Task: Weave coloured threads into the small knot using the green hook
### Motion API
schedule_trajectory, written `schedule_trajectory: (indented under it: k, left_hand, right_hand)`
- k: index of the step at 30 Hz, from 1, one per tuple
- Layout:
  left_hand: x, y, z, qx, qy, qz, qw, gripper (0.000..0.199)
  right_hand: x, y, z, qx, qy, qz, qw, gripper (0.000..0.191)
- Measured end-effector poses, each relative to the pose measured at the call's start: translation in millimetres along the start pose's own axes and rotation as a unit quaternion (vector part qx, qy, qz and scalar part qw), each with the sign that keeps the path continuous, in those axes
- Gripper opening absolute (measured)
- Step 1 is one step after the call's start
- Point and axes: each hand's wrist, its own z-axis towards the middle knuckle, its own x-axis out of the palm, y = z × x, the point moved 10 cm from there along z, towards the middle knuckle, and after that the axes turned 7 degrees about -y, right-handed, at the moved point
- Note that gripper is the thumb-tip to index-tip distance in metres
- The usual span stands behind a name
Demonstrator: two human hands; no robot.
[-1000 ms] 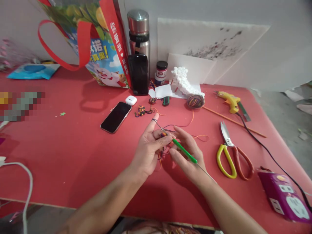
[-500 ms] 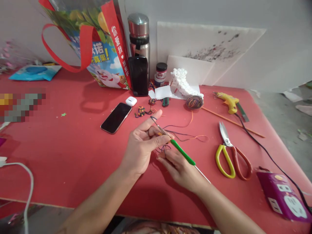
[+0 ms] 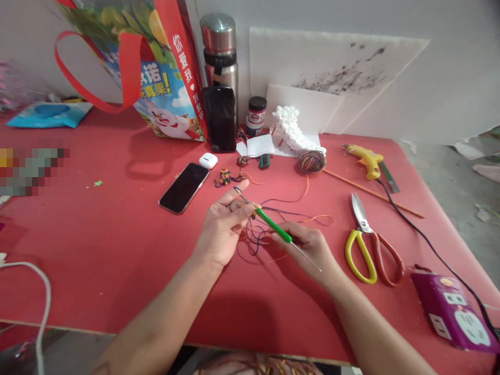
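My left hand [image 3: 219, 229] is closed in a pinch on a crochet hook with a green grip [image 3: 274, 225], near its front end. Dark yarn loops around the raised left index finger. My right hand [image 3: 307, 247] lies to the right behind the green grip, its fingers closed; the hook's thin metal shaft passes over it, and what its fingertips hold is hard to make out. Loose purple and orange yarn [image 3: 255, 239] hangs between the hands. A ball of multicoloured yarn [image 3: 311, 161] sits farther back, with a small knotted piece [image 3: 225, 177] to its left.
Phone [image 3: 184, 188] and white earbud case [image 3: 208, 160] lie left of centre. Scissors [image 3: 364, 229], a yellow glue gun [image 3: 365, 160], a wooden stick [image 3: 375, 194] and a purple pack [image 3: 453, 312] are at right. Behind stand a steel flask [image 3: 219, 36], a jar [image 3: 256, 117] and a bag [image 3: 167, 109].
My right hand has moved right, away from my left hand. The hook has shifted left and slightly up, and more loose yarn shows between the hands.
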Motion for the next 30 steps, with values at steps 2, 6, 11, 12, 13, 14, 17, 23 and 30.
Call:
schedule_trajectory:
  k: [2,6,11,12,13,14,17,23,30]
  left_hand:
    - [-4.5,-1.6,3.9,0.003,-0.013,0.000,1.000,0.077]
    - [-4.5,-4.0,4.5,0.028,-0.020,0.018,0.999,0.081]
    - [5.9,4.0,-6.6,0.048,0.006,0.055,0.997,0.072]
    - [8.8,6.5,-9.8,0.049,0.018,0.068,0.996,0.072]
    - [11.6,8.5,-13.1,0.053,0.031,0.083,0.995,0.071]
    - [14.8,10.1,-16.4,0.057,0.046,0.099,0.992,0.072]
    - [22.3,12.6,-25.3,0.073,0.079,0.139,0.984,0.073]
    - [34.5,10.1,-36.7,0.102,0.113,0.145,0.978,0.066]
    - [40.6,9.5,-40.7,0.115,0.147,0.122,0.975,0.070]
  right_hand:
    - [-12.2,-0.5,2.8,-0.015,-0.033,-0.025,0.999,0.021]
    - [-27.4,9.8,-0.4,-0.071,-0.105,-0.073,0.989,0.042]
    - [-23.6,45.1,-14.6,-0.189,-0.128,-0.061,0.972,0.070]
    - [-24.9,51.9,-16.4,-0.206,-0.133,-0.067,0.967,0.066]
    - [-28.2,60.3,-18.8,-0.230,-0.146,-0.083,0.959,0.059]
    - [-30.8,69.2,-21.5,-0.258,-0.154,-0.109,0.948,0.053]
    - [-38.3,89.4,-28.1,-0.318,-0.170,-0.185,0.914,0.050]
    - [-48.1,102.5,-36.0,-0.344,-0.201,-0.264,0.879,0.038]
    - [-37.3,104.1,-35.5,-0.366,-0.151,-0.168,0.903,0.028]
